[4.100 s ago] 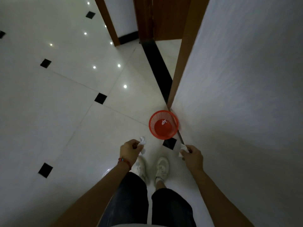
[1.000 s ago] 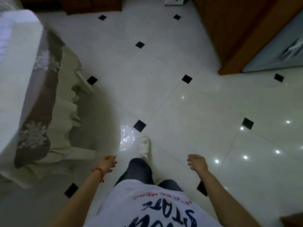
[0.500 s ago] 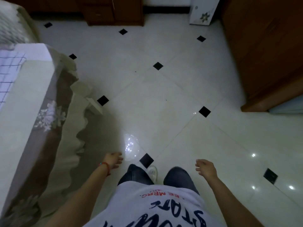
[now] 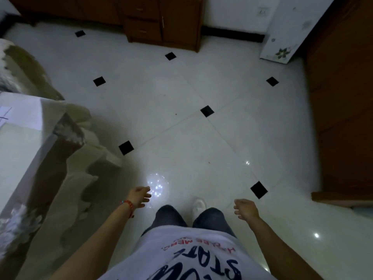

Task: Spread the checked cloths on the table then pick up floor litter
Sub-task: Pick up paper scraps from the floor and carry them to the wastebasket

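Above the tiled floor, left hand and right hand are held apart, slack, empty; checked cloth lies on the table. Litter hunt judged underway: a speck must be reached.

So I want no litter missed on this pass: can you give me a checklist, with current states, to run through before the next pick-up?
1. Left hand free: ok, fingers relaxed, holding nothing.
2. Right hand free: ok, loosely curled, holding nothing.
3. Litter to target: cannot tell. Two tiny dark specks lie on the floor, the farther speck and the nearer speck; too small to identify.
4. Path ahead: ok, open tile between the feet and both specks.
5. Checked cloth spread on the table: cannot tell, only a sliver of grid pattern shows at the left edge.
6. Bin within sight: not ok, none in view.
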